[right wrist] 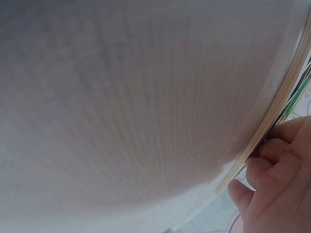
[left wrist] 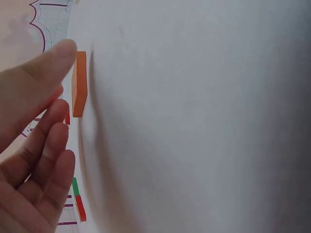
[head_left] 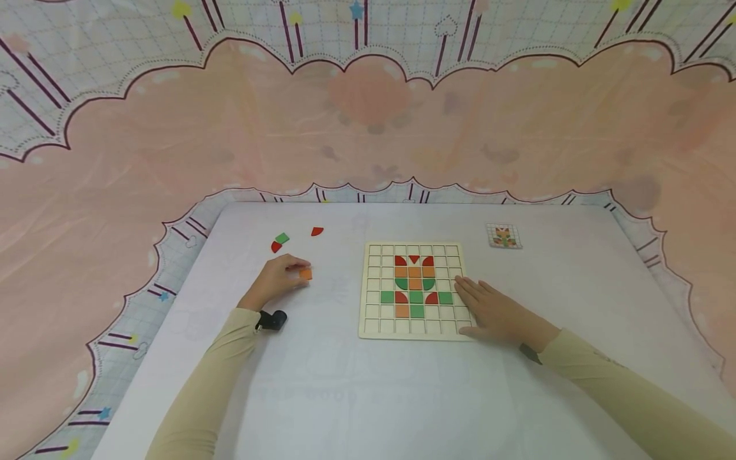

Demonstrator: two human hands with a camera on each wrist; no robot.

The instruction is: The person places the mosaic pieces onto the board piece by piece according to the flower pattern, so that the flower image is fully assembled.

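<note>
My left hand [head_left: 280, 278] pinches an orange square tile [head_left: 306, 273] between thumb and fingertips, left of the board. In the left wrist view the orange tile [left wrist: 80, 84] shows edge-on at the thumb tip, close over the white surface. A pale square grid board [head_left: 376, 327] carries red, orange and green tiles laid as a flower, with one orange tile [head_left: 402, 311] and one green tile [head_left: 416, 311] in its lowest filled row. On the board's right edge rests my right hand [head_left: 494, 312], fingers extended. The right wrist view has its fingers at the wooden board edge [right wrist: 265, 124].
Behind the left hand lie a green tile [head_left: 282, 238], a red quarter-round tile [head_left: 276, 247] against it, and another red quarter-round tile [head_left: 317, 231]. A small pattern card [head_left: 504, 236] with a flower picture sits at the back right of the white table [head_left: 322, 396].
</note>
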